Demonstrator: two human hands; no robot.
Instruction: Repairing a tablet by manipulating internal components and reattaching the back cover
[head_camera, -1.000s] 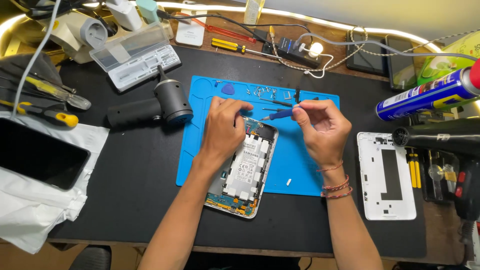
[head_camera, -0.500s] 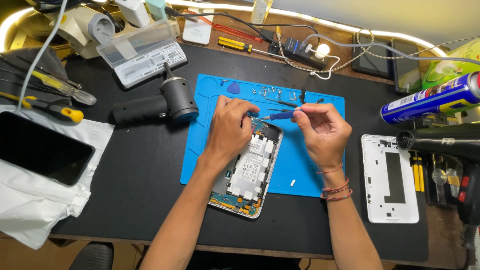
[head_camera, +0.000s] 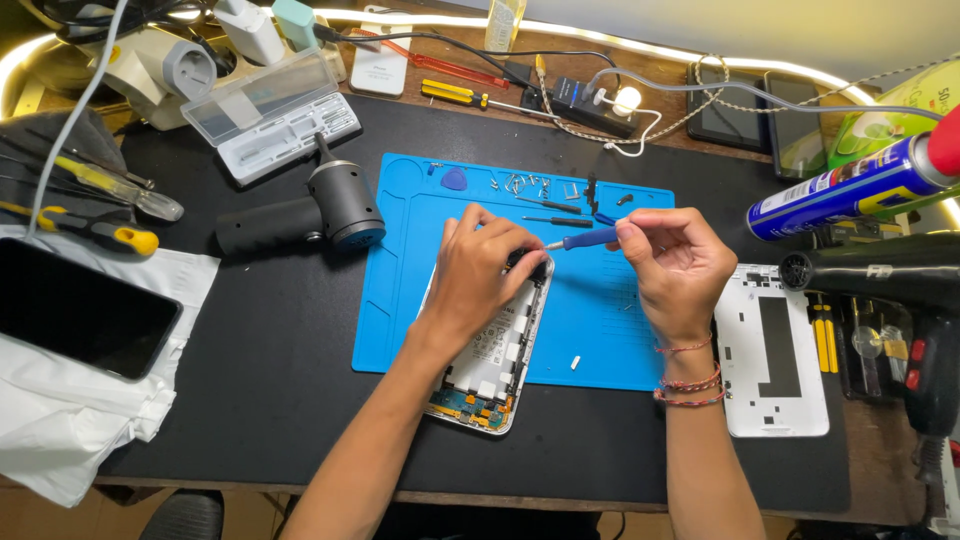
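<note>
Two bare hands work on an opened tablet on a blue repair mat.

The left hand presses down on the top of the opened tablet, which lies half on the blue mat. The right hand pinches a small blue screwdriver, tip pointing toward the tablet's upper edge. A white back cover lies to the right.

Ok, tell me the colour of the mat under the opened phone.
Bright blue mat, seen clearly from the head camera.
</note>
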